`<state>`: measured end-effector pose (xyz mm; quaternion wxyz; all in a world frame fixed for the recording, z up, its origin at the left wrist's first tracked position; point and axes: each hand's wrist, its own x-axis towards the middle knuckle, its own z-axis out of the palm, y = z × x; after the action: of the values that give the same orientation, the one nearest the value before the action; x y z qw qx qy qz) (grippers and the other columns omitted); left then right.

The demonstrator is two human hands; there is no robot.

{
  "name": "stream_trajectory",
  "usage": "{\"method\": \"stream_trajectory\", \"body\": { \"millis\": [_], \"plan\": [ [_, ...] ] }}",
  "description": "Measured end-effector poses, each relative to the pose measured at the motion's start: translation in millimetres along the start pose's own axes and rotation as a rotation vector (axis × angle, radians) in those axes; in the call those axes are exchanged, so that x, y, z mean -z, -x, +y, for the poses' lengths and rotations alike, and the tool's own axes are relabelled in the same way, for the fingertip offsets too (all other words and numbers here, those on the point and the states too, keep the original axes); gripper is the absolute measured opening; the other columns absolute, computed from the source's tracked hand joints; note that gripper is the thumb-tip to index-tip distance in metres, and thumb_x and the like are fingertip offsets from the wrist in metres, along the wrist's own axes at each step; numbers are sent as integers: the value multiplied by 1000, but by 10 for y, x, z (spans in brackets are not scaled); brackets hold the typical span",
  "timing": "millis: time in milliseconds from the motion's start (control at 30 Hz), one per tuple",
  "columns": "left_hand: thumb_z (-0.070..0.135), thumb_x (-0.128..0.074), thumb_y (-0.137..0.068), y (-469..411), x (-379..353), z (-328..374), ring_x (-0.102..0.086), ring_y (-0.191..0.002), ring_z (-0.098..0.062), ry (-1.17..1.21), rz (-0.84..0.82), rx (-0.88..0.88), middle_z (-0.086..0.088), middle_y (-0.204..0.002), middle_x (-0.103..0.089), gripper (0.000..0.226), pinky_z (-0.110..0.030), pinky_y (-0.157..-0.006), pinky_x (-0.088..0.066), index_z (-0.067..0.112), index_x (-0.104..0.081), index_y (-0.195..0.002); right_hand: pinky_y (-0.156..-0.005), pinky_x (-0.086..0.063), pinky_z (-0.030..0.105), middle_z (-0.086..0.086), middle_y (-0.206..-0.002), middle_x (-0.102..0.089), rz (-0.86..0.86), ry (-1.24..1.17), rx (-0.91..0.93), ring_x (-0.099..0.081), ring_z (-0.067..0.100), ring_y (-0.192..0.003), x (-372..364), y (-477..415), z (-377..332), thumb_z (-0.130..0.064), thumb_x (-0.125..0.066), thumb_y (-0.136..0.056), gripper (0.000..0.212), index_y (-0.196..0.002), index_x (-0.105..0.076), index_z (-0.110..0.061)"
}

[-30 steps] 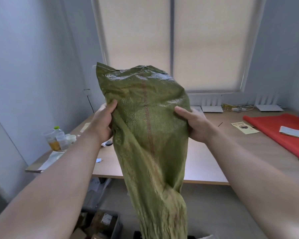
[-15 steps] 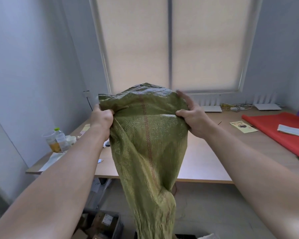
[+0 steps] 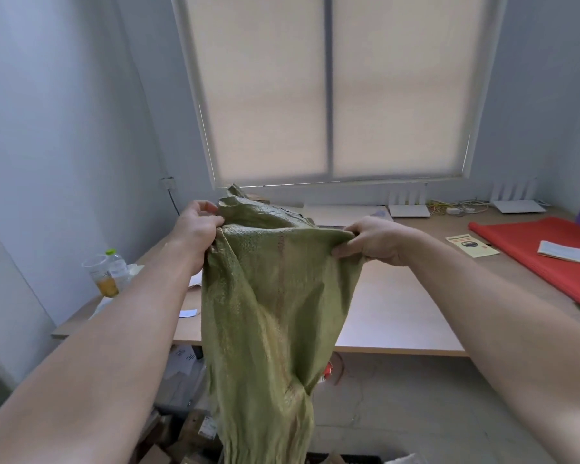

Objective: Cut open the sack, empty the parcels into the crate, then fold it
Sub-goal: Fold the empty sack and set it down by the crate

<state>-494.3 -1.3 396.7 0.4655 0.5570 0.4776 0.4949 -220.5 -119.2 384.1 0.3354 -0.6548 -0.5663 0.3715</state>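
Gripping crinkled green woven sack, left hand, right hand, limp, hanging

I see a pale wooden tabletop along the window wall. At its left end stand a plastic bottle and a cup of orange liquid, a small white slip nearby. At the back lie two white routers and loose cables. To the right: a yellow leaflet, then a red sheet bearing a white paper.
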Motion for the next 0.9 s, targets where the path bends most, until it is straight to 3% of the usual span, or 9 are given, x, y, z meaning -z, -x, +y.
{"method": "stream_trajectory", "body": {
  "millis": [67,133,233,333,400,500,667,800,900],
  "plan": [
    [15,-55,-96,66,3,57,-62,-63,-20,59,-133,53,-8,-86,-65,10,-31,-64,-52,20,-63,-92,-94,-50,39,10,-97,-70,109,-172,33,-63,23,-92,-2,-32,63,-4,-71,-83,16,-99,-71,-4],
    [32,-64,-92,106,52,97,-69,-72,-21,27,-323,103,-9,-93,-73,23,-34,-76,-56,14,-71,-104,-96,-48,41,12,-98,-70,178,-317,74,-62,24,-95,-1,-49,129,-2,-71,-82,18,-100,-72,-1],
    [50,-89,-51,140,103,107,-71,-80,-21,-137,-601,100,-10,-92,-75,60,-33,-80,-58,11,-76,-95,-73,-49,32,4,-89,-69,227,-502,113,-62,20,-84,-28,-31,145,-4,-68,-85,18,-103,-69,-9],
    [39,-95,-35,142,89,87,-69,-78,-18,-320,-702,80,-5,-81,-73,48,-29,-76,-56,16,-75,-73,-55,-39,25,-1,-75,-59,311,-640,126,-53,15,-67,-49,-39,125,-7,-64,-89,14,-92,-59,-19],
    [27,-90,-51,159,62,93,-65,-75,-16,-451,-667,61,-2,-77,-71,37,-26,-71,-52,12,-71,-79,-55,-40,25,0,-76,-58,377,-670,134,-52,16,-67,-50,-51,107,-8,-65,-88,17,-89,-54,-21],
    [10,-69,-81,217,20,81,-53,-49,-3,-475,-543,10,12,-52,-60,14,-12,-45,-39,14,-63,-69,-63,-47,36,5,-90,-60,457,-656,143,-57,21,-77,-28,-49,73,-14,-75,-82,28,-96,-51,-21],
    [14,-61,-85,211,38,10,-62,-75,-18,-181,-426,61,-7,-89,-69,12,-30,-77,-46,10,-68,-94,-70,-52,38,6,-97,-63,572,-735,246,-63,20,-81,35,-20,0,-14,-77,-81,38,-107,-49,-19],
    [16,-52,-93,286,-78,8,-68,-64,-20,81,-383,213,-10,-83,-71,19,-26,-60,-57,8,-64,-104,-76,-56,42,11,-101,-67,596,-775,234,-65,20,-79,20,-16,-18,-17,-76,-83,48,-117,-43,-20],
    [21,-54,-95,266,-133,-10,-71,-71,-24,150,-253,227,-14,-95,-72,26,-33,-60,-60,9,-60,-117,-83,-57,48,20,-118,-63,517,-805,243,-66,27,-91,43,49,-12,-21,-78,-82,57,-120,-36,-22]
  ]
}}
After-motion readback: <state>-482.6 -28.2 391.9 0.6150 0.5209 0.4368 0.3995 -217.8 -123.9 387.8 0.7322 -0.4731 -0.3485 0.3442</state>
